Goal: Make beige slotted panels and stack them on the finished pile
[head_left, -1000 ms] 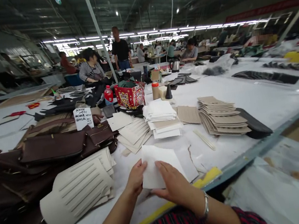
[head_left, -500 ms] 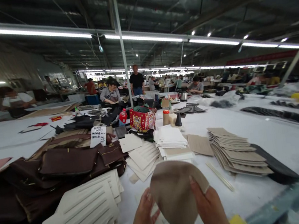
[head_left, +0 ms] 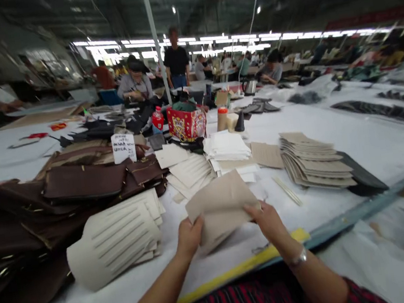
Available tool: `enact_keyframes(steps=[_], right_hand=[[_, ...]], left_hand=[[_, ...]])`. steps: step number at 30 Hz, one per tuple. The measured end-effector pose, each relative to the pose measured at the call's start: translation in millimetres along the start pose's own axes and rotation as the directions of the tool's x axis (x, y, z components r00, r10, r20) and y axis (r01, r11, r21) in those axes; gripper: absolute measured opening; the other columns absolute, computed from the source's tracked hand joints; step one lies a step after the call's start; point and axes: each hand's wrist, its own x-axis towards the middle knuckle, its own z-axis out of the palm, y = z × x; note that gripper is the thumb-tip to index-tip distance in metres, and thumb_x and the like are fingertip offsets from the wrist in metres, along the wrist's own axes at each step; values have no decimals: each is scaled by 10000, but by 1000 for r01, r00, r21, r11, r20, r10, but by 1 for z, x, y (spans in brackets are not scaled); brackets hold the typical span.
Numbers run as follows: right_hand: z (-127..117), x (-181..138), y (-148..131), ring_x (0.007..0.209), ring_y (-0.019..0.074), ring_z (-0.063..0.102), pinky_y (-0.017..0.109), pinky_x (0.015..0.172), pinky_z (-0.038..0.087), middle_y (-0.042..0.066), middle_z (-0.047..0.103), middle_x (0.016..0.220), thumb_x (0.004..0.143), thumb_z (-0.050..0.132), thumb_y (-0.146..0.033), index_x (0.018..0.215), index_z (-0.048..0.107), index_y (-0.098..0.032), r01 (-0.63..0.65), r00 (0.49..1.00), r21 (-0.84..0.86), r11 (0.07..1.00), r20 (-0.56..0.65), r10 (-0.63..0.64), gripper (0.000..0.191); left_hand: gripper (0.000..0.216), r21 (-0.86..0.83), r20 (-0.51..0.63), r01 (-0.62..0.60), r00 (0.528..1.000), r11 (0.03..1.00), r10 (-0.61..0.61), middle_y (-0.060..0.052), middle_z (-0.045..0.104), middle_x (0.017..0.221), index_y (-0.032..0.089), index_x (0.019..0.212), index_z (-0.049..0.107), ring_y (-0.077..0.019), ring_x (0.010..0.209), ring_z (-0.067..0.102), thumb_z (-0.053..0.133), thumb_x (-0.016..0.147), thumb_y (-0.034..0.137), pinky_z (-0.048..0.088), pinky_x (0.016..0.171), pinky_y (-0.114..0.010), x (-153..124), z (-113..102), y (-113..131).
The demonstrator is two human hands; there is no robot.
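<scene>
Both my hands hold one flat beige piece point(head_left: 220, 208) just above the white table point(head_left: 372, 144). My left hand point(head_left: 188, 237) grips its lower left edge with the fingers closed on it. My right hand point(head_left: 266, 218) pinches its right edge; a bracelet is on that wrist. The piece is tilted, tan side up. Left of my hands lies a fanned stack of cream slotted pieces point(head_left: 118, 234). Beyond the piece are a white stack point(head_left: 227, 147) and a fanned cream stack point(head_left: 190, 171).
A fanned tan stack point(head_left: 315, 160) lies at right on a dark sheet. Brown leather parts point(head_left: 52, 201) pile up at left with a handwritten note point(head_left: 123, 147). A red patterned box point(head_left: 187, 123) and bottles stand farther back. Several people work at tables behind. A yellow strip point(head_left: 239, 268) edges the table.
One second ago the piece showed its white side low on the table. It was turned over and raised, tan side up, and is now lowered; the camera tilted up, then down.
</scene>
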Motion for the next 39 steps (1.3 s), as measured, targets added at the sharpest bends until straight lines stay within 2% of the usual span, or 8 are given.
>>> enact_keyframes(steps=[5, 11, 14, 20, 23, 29, 33, 39], right_hand=[[-11, 49, 12, 652, 139, 555, 257, 596, 475, 3, 605, 674, 677, 568, -428, 739, 625, -146, -1, 947, -199, 980, 316, 65, 295], [-6, 63, 44, 522, 90, 385, 208, 480, 301, -38, 420, 505, 714, 483, -389, 540, 471, -163, 167, 922, -573, 802, 380, 79, 285], [-5, 48, 51, 523, 90, 380, 206, 479, 289, -37, 423, 516, 731, 465, -384, 572, 482, -163, 191, 887, -572, 797, 449, 110, 273], [-14, 44, 35, 488, 83, 407, 198, 471, 312, -42, 434, 528, 743, 462, -444, 644, 509, -162, 132, 856, -490, 862, 494, 150, 303], [-22, 52, 29, 506, 87, 421, 198, 480, 299, -37, 450, 525, 731, 486, -459, 633, 522, -161, 198, 831, -600, 775, 522, 192, 316], [-26, 63, 39, 533, 96, 398, 213, 499, 257, -9, 514, 554, 738, 502, -437, 632, 586, -155, 413, 778, -770, 486, 576, 251, 313], [-25, 70, 41, 513, 93, 392, 212, 489, 251, -5, 524, 556, 725, 522, -409, 653, 614, -151, 489, 726, -743, 457, 637, 259, 284], [-28, 77, 40, 531, 101, 443, 215, 498, 274, 13, 588, 616, 701, 556, -396, 734, 656, -142, 513, 668, -708, 486, 684, 292, 275]], left_hand=[[353, 3, -73, 116, 991, 993, -115, -50, 676, 915, 129, 929, 628, -205, 900, 604, 618, 667, 367, 458, 796, -290, 11, -6, -17], [308, -50, 25, 254, 967, 966, -253, -74, 693, 818, 128, 873, 625, -211, 754, 643, 655, 620, 300, 506, 707, -325, 5, -7, -51], [327, -37, 22, 285, 959, 958, -284, -73, 693, 811, 127, 862, 625, -213, 754, 643, 677, 591, 303, 505, 714, -324, 10, -15, -53], [447, 63, 82, 229, 969, 971, -234, -71, 678, 933, 132, 958, 608, -206, 836, 631, 715, 572, 330, 491, 777, -312, 18, -27, -21], [422, 189, 132, 199, 965, 961, -226, -69, 681, 929, 141, 934, 621, -225, 838, 632, 729, 562, 309, 493, 788, -341, 11, -24, -18], [405, 310, 48, 234, 964, 922, -261, -78, 686, 901, 136, 913, 615, -240, 831, 638, 710, 571, 333, 505, 756, -344, 0, -16, -45], [410, 351, 39, 210, 971, 913, -238, -74, 681, 927, 144, 939, 612, -224, 842, 637, 690, 590, 344, 501, 760, -320, 1, -16, -54], [426, 449, 4, 216, 970, 867, -244, -82, 671, 963, 141, 971, 604, -225, 866, 630, 676, 612, 359, 488, 787, -328, -1, -15, -46]])
